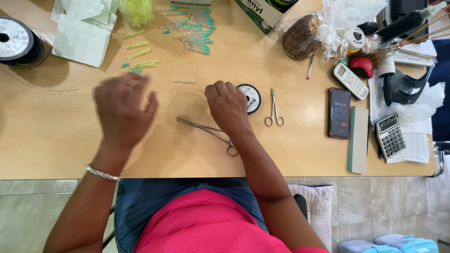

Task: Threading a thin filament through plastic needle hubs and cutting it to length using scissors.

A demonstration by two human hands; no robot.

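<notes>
The metal forceps (206, 128) lay flat on the bench (56, 140), its thin jaws pointing left and its ring handles toward the near edge, partly hidden under the right wrist. The right hand (228, 107) rested knuckles-up just above it, fingers curled in; whether it pinched anything could not be told. Just beside that hand sat a small round spool (251, 97) with a dark rim, and next to it small steel scissors (274, 112). The left hand (123, 108) hovered blurred over bare wood, fingers loosely bent and holding nothing visible. A clear thin tube (183, 81) lay between the hands, farther back. Open smooth wood stretched to the left and along the near edge. Green-tipped tubes (194, 28) were scattered at the back, and a dark phone (339, 113) lay well apart on the right.
</notes>
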